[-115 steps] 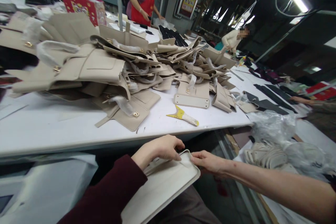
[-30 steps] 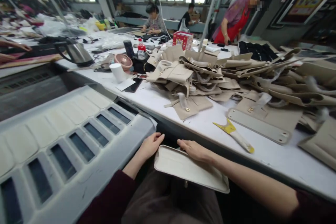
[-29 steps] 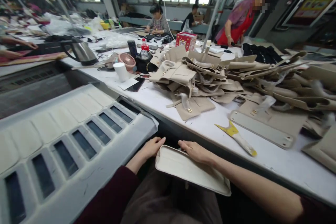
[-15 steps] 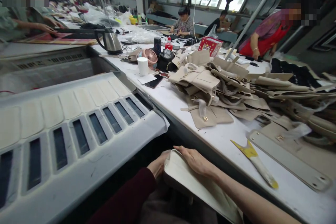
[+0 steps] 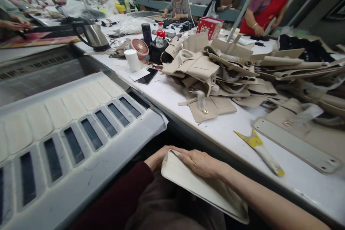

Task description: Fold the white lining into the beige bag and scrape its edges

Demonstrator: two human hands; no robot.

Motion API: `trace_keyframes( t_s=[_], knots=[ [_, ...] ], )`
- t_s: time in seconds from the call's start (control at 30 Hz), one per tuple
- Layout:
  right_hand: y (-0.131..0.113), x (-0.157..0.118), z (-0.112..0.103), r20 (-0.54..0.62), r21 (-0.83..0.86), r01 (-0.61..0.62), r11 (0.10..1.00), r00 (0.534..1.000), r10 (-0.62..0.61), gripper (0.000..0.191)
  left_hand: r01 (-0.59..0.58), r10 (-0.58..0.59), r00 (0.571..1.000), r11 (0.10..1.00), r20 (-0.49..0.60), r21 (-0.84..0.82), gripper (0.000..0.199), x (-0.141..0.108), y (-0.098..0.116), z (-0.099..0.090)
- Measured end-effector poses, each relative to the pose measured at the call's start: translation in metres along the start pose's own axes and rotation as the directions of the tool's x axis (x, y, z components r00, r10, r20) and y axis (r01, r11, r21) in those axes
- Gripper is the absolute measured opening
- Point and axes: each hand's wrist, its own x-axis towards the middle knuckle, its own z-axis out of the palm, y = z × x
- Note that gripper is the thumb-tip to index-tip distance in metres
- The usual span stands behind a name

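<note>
Left hand [image 5: 159,156] moved behind corner of cream piece [image 5: 210,191] (hold unclear); right hand [image 5: 201,163] grasps edge, piece below palm.

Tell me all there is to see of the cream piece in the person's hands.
The cream piece is long and pale, with rounded corners and a thin rim, and looks like leather. It slants over the lap, short of the white table, its near end at the lower right. The right hand lies along its upper side; the left hand, partly hidden, is at its far end.
</note>
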Motion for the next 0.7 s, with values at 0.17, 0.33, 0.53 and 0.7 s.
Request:
trace_keyframes(
  t_s=[0.17,0.33,0.53,0.7],
  knots=[
    [0.021,-0.043,-0.008,0.033,-0.081,-0.135,0.988,0.990,0.138,0.059,0.019,-0.048,0.996,0.930,0.071,0.368,0.052,0.001,0.059,-0.011],
    [0.042,-0.091,-0.019,0.062,-0.074,-0.241,0.968,0.967,0.246,0.060,-0.128,-0.084,0.949,0.779,0.304,0.613,0.037,-0.022,0.100,-0.003],
    [0.047,-0.114,-0.025,0.055,-0.048,-0.279,0.959,0.958,0.281,0.062,-0.218,-0.102,0.943,0.534,0.318,0.817,0.032,-0.019,0.110,0.010],
    [0.036,-0.089,-0.010,-0.098,0.044,-0.223,0.974,0.969,0.226,0.054,-0.237,-0.080,0.954,0.393,0.290,0.889,0.035,-0.013,0.112,0.021]
  ],
)
